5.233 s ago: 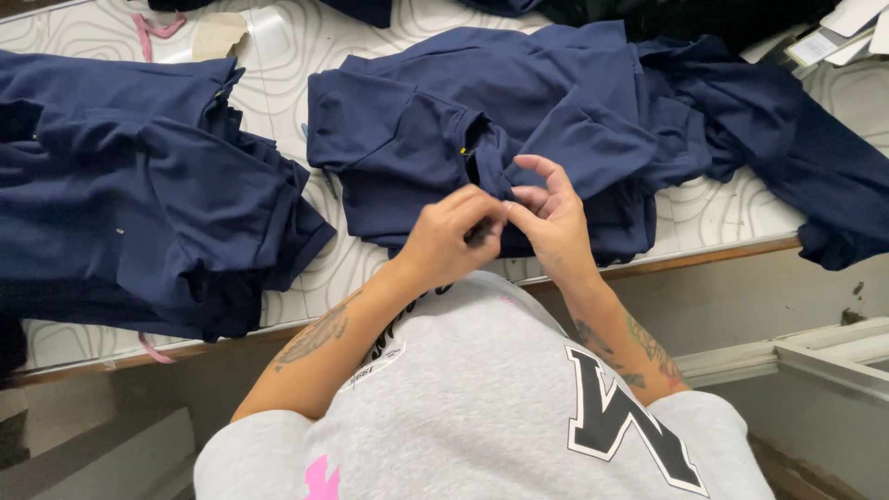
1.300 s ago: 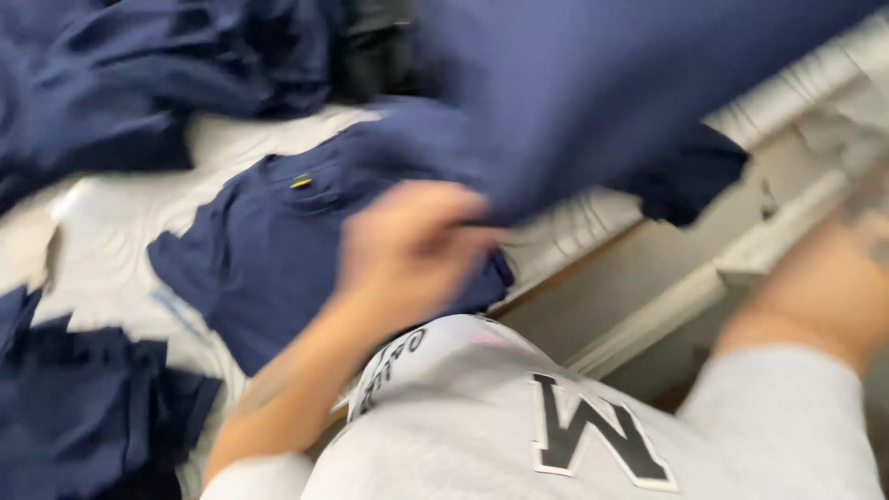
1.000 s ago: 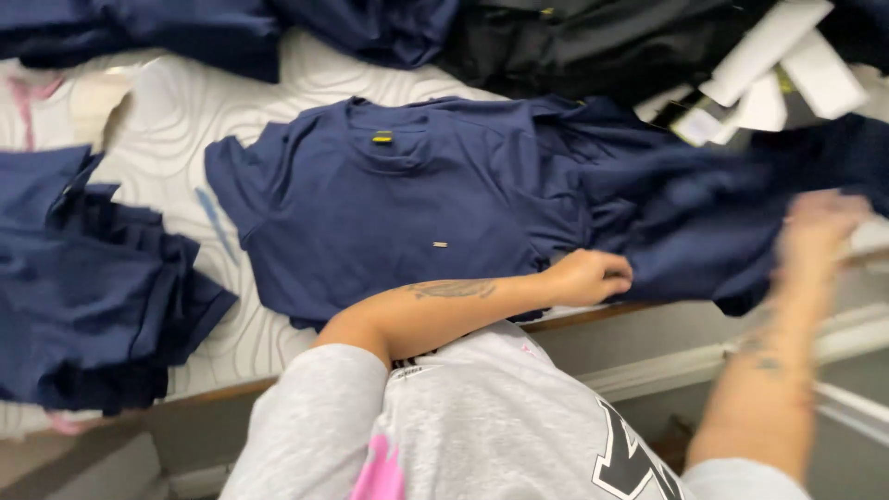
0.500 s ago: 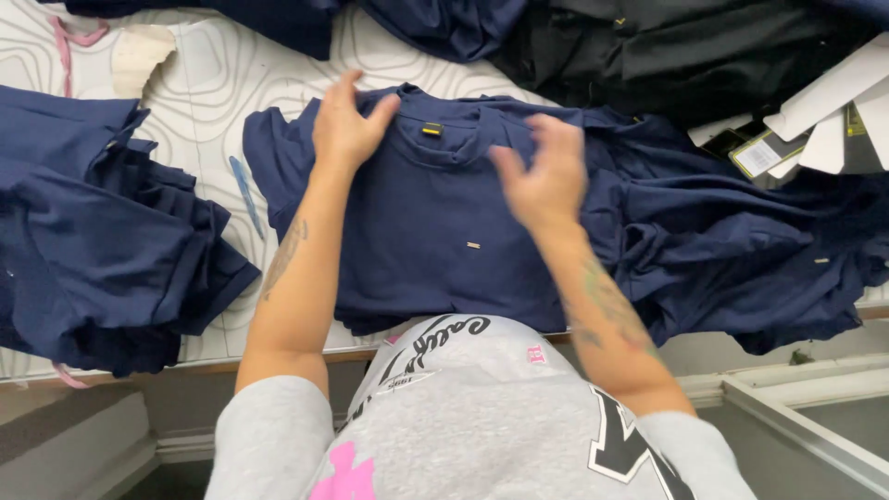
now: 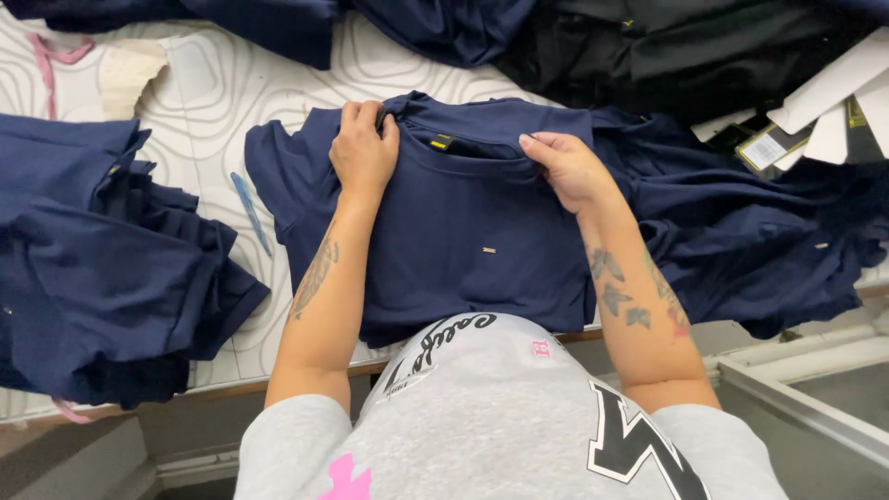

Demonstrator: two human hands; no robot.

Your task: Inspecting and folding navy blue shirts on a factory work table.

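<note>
A navy T-shirt (image 5: 472, 231) lies flat and face up on the white patterned table (image 5: 213, 102), with a small yellow label at its collar. My left hand (image 5: 364, 148) grips the fabric at the left side of the collar. My right hand (image 5: 567, 168) pinches the fabric at the right side of the collar, near the shoulder. Both forearms reach out over the shirt's body.
A stack of navy garments (image 5: 93, 259) sits at the left. More navy shirts (image 5: 759, 241) pile up on the right, and dark clothes (image 5: 648, 46) lie at the back. White cards and tags (image 5: 824, 102) sit at the far right. A blue pen (image 5: 250, 211) lies beside the shirt.
The shirt was thrown down and spread flat on the table. My hands, open over its shoulders half a second ago, have now closed on the collar area.
</note>
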